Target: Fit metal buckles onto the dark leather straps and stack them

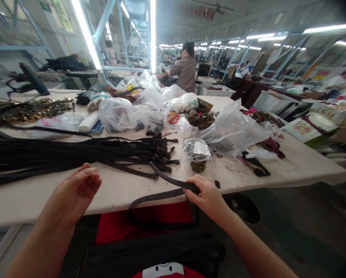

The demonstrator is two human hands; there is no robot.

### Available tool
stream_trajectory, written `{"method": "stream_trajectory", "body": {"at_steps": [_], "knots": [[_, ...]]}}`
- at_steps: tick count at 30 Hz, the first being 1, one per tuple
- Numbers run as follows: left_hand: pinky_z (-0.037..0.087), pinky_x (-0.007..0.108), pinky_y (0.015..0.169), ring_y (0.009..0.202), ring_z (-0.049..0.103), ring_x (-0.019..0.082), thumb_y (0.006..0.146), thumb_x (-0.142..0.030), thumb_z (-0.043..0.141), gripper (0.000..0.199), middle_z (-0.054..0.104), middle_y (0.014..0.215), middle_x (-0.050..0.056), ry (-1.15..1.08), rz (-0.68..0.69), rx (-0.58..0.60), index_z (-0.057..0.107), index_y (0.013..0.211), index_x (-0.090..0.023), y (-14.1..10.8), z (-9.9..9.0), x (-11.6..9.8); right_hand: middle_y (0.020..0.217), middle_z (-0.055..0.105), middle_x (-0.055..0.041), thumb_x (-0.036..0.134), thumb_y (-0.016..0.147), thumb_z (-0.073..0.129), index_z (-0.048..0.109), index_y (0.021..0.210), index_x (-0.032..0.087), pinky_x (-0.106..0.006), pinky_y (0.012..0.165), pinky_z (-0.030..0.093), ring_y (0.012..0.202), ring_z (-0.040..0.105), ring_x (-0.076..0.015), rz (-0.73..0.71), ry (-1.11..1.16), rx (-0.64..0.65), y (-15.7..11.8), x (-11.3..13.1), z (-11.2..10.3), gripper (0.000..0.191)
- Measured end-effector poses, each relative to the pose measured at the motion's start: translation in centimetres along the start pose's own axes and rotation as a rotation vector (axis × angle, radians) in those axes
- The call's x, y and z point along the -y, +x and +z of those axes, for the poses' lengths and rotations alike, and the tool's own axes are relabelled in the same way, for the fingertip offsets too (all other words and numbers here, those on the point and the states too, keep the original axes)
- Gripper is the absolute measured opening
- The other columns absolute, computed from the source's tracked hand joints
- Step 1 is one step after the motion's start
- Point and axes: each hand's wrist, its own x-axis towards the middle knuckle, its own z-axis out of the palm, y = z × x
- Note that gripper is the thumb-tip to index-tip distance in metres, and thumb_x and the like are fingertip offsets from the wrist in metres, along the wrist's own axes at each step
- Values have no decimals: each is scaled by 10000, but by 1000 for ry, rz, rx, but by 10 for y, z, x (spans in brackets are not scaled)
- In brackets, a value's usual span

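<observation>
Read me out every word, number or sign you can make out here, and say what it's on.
"AN", on a clear plastic bag; the letters around it are unclear.
Too blurred or small to read: red characters on the hanging banner, the green wall sign, green print on another plastic bag.

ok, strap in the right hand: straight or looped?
Looped. One end of the black strap arcs out of the right hand over the table; a lower length bends back on itself.
</observation>
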Motion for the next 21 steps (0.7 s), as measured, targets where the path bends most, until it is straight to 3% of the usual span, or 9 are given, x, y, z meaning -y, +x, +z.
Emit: {"method": "stream_trajectory", "body": {"at_steps": [2, 5, 7, 10, 14, 16, 18, 21], "knots": [[486, 185, 621, 642, 579, 98, 690, -166, 592, 126, 608, 703, -21, 158, -7, 170, 559, 811, -177, -12, 4, 13, 788, 573, -19, 204, 785, 541, 577, 845, 181, -243, 648, 422, 717, 548, -141, -34, 36, 2, 3, 7, 4, 73], [454, 218, 577, 633, 554, 135, 779, -363, 526, 224, 604, 686, 15, 547, -65, 651, 580, 732, -151, -43, 34, 42, 805, 580, -30, 186, 772, 540, 580, 852, 180, -252, 657, 428, 737, 549, -153, -144, 21, 53, 6, 25, 12, 89], [410, 223, 545, 561, 494, 122, 818, -401, 451, 318, 551, 597, -2, 721, 41, 784, 552, 644, -154, -57, 55, 51, 804, 583, -36, 181, 768, 538, 581, 860, 178, -257, 664, 432, 745, 551, -159, -186, 6, 65, 6, 35, 13, 102], [376, 223, 536, 525, 448, 113, 847, -419, 384, 371, 494, 545, -27, 800, 216, 681, 497, 592, -174, -63, 66, 43, 778, 585, -39, 204, 765, 544, 579, 846, 175, -252, 640, 432, 717, 550, -157, -193, 1, 12, 4, 39, 9, 93], [429, 242, 650, 601, 519, 137, 853, -443, 363, 443, 543, 567, 0, 760, 217, 564, 522, 540, -173, -64, 61, 26, 776, 604, -34, 244, 749, 572, 561, 888, 176, -254, 642, 432, 712, 561, -161, -139, 24, 2, 0, 30, 16, 155], [451, 270, 735, 695, 571, 165, 840, -441, 414, 424, 619, 646, 33, 582, 184, 525, 579, 573, -156, -65, 64, 15, 803, 621, -38, 226, 779, 531, 555, 926, 175, -262, 657, 436, 729, 572, -165, -97, 37, 67, -4, 18, 28, 158], [480, 303, 715, 675, 596, 176, 843, -382, 442, 374, 641, 637, 45, 332, 133, 457, 595, 609, -134, -64, 66, -4, 810, 625, -43, 190, 822, 444, 563, 907, 172, -266, 663, 439, 733, 578, -164, -39, 37, 122, -14, -1, 41, 148], [495, 283, 607, 506, 548, 110, 892, -277, 360, 371, 527, 470, -35, 61, 156, 214, 532, 595, -135, -59, 46, -45, 820, 625, -39, 195, 848, 375, 567, 884, 176, -270, 699, 447, 764, 584, -162, 98, 40, 115, -37, -43, 48, 197]]}}
